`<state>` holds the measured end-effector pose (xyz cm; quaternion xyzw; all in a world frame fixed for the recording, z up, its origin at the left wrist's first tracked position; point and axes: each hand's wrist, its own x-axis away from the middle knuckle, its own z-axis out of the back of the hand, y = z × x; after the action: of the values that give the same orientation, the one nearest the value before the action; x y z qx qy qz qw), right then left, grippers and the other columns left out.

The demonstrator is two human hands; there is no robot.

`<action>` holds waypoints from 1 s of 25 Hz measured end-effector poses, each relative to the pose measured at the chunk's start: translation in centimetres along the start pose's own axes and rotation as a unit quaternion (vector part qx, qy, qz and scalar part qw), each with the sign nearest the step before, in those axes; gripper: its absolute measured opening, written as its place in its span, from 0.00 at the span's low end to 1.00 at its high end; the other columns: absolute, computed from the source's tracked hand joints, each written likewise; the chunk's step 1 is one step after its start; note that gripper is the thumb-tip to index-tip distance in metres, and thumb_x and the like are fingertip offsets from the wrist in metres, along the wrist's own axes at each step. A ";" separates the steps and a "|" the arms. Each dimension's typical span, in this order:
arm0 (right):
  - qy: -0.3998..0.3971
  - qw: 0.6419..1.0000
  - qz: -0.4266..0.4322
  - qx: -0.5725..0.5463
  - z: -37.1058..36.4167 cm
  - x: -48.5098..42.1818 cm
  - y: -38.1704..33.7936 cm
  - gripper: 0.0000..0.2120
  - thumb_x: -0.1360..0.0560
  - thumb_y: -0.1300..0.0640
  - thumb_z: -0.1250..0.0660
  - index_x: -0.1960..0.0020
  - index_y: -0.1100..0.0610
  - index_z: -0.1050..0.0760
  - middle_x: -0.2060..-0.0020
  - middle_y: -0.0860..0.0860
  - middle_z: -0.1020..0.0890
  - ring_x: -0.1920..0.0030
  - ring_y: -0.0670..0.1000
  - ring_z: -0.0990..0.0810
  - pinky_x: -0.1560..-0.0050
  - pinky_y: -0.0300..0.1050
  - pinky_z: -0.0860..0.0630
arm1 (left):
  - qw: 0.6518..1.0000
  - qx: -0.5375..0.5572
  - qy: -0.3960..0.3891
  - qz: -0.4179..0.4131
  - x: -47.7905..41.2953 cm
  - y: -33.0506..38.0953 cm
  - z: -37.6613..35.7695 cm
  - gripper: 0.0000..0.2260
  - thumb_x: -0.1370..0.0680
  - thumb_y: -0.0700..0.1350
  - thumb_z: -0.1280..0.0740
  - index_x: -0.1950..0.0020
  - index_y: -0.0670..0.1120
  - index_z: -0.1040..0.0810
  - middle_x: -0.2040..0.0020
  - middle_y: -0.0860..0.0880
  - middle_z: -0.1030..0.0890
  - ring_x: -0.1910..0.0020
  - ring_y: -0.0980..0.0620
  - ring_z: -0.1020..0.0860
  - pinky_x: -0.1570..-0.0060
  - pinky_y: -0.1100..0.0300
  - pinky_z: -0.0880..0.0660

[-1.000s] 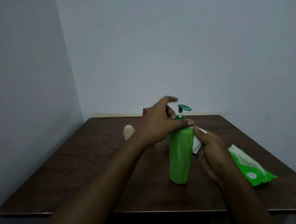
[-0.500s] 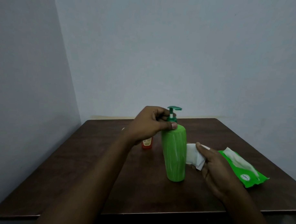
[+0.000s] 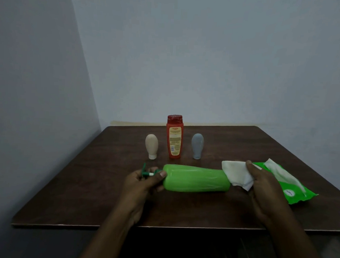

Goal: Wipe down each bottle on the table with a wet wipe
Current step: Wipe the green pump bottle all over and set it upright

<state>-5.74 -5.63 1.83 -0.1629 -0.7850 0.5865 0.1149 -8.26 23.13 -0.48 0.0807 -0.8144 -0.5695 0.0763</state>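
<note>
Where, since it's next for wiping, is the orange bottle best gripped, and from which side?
The orange bottle stands upright, with the beige bottle and grey bottle flanking it, so probably grip its upper body below the red cap, coming from the front and above.

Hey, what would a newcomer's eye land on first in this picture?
The bright green pump bottle, held sideways over the table: the left hand grips its pump end and the right hand holds a white wipe at its base. Behind stands a red bottle between a cream bottle and a grey bottle; a green wipe pack lies right.
</note>
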 end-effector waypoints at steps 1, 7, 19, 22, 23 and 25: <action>0.009 1.000 0.010 0.028 0.2 0.1 0.0 0.10 0.20 0.53 0.36 0.51 0.59 0.20 0.54 0.59 0.17 0.57 0.52 0.17 0.52 0.47 0.20 | 1.000 0.009 -0.009 0.008 0.3 -0.5 0.2 0.19 0.36 0.39 0.21 0.47 0.36 0.17 0.51 0.37 0.13 0.57 0.45 0.13 0.60 0.58 0.15; 0.013 0.984 0.085 0.159 -0.5 1.7 -1.0 0.08 0.19 0.51 0.39 0.52 0.50 0.22 0.54 0.52 0.19 0.57 0.48 0.22 0.55 0.45 0.28 | 0.997 -0.046 -0.068 -0.003 1.5 -2.0 1.3 0.19 0.39 0.36 0.18 0.50 0.38 0.15 0.52 0.36 0.13 0.56 0.42 0.14 0.52 0.51 0.15; -0.048 0.868 0.260 0.420 -2.1 0.8 -2.4 0.17 0.17 0.47 0.46 0.46 0.52 0.20 0.64 0.49 0.21 0.64 0.48 0.24 0.64 0.44 0.33 | 0.994 -0.048 -0.100 -0.002 1.1 -2.1 2.0 0.26 0.39 0.33 0.17 0.44 0.34 0.19 0.48 0.34 0.15 0.52 0.41 0.17 0.50 0.51 0.17; -0.136 0.705 0.293 0.631 -2.8 2.5 2.1 0.26 0.18 0.45 0.55 0.38 0.55 0.22 0.45 0.54 0.17 0.41 0.54 0.21 0.37 0.52 0.29 | 0.993 -0.060 -0.104 -0.013 1.2 -2.1 2.0 0.24 0.40 0.34 0.19 0.46 0.35 0.18 0.52 0.39 0.14 0.53 0.43 0.16 0.52 0.53 0.16; -0.146 0.678 0.306 0.652 -3.4 3.2 3.1 0.26 0.19 0.46 0.54 0.33 0.55 0.25 0.36 0.55 0.21 0.33 0.55 0.26 0.28 0.55 0.36 | 0.992 -0.064 -0.103 -0.017 1.3 -2.1 1.9 0.23 0.40 0.34 0.19 0.46 0.35 0.18 0.53 0.40 0.14 0.53 0.43 0.16 0.52 0.52 0.17; -0.190 0.666 0.321 0.646 -5.0 5.1 3.8 0.28 0.20 0.48 0.55 0.25 0.57 0.35 0.27 0.55 0.31 0.25 0.54 0.36 0.23 0.55 0.47 | 0.992 -0.074 -0.096 -0.028 1.4 -2.2 1.9 0.22 0.40 0.34 0.19 0.48 0.37 0.17 0.55 0.43 0.14 0.53 0.43 0.16 0.50 0.49 0.17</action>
<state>-8.15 1.80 -0.45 -0.1747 -0.1131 0.9657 -0.1553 -9.90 23.84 -3.15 0.0427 -0.7707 -0.6357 -0.0128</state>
